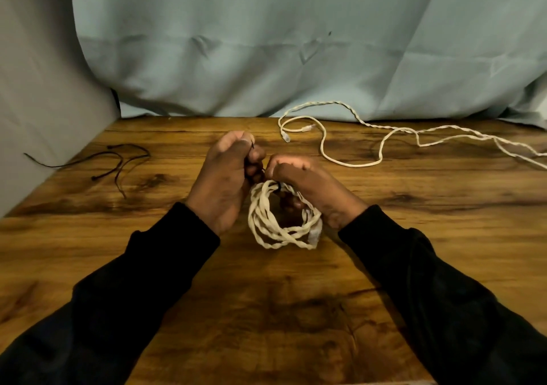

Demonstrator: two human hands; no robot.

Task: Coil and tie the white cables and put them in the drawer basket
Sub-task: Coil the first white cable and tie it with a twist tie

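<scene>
A white coil (281,221) is being held above the counter (266,296). A dark tie (263,171) is being pinched by the left grip (228,177) and right grip (307,189).

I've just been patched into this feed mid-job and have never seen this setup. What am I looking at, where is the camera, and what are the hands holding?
There is no machine here: a person in black sleeves works with bare hands. The one picture comes from a camera worn on the head, looking forward and down. The left hand and right hand are held close together over a wooden table, each with its grip on a thin black tie at the top of a coiled white cable. A second white cable lies loose at the back right. Spare black ties lie at the left. A pale cloth hangs behind. No basket shows.
</scene>
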